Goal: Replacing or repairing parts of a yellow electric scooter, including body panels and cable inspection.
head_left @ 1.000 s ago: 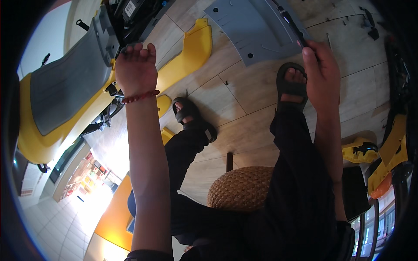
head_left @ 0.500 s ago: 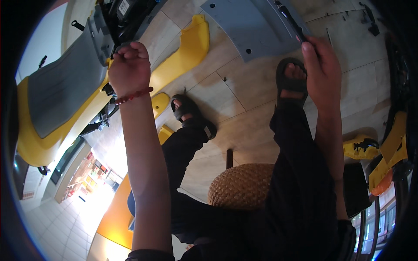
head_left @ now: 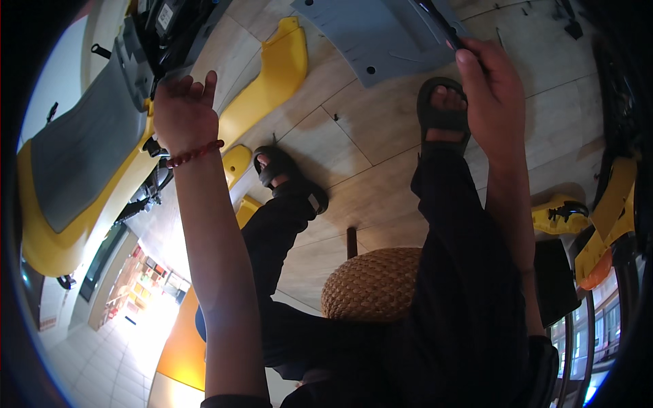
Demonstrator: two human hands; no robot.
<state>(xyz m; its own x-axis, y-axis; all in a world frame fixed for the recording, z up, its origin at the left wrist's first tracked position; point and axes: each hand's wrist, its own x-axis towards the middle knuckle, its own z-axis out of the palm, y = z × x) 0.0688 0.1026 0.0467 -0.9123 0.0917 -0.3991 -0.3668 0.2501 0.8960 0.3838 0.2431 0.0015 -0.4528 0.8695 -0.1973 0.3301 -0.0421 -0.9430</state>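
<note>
My left hand [head_left: 185, 114], with a red bead bracelet [head_left: 195, 154] at the wrist, is palm up beside the grey and yellow scooter-like body [head_left: 88, 146]. Its fingers are loosely bent and apart, the little finger stretched out most; nothing shows in the palm, and the thumb is hidden. My right hand [head_left: 495, 102] is closed around a slim black bar-shaped object [head_left: 439, 24], which points up and left above a grey curved panel [head_left: 367, 41]. What kind of object it is I cannot make out. Between my hands a long yellow panel [head_left: 282, 64] lies on the floor.
My sandalled feet stand on the wood-look floor [head_left: 354, 136], with a woven stool [head_left: 371, 285] below me. Small yellow parts [head_left: 237, 163] lie near my left foot. Further yellow pieces [head_left: 561, 214] and a black box-like thing [head_left: 554, 279] are at right. Small dark bits lie at the upper right.
My left hand has loosened from a fist, its fingers coming apart and the little finger straightening. The whole view has shifted slightly. My right hand keeps hold of the black object.
</note>
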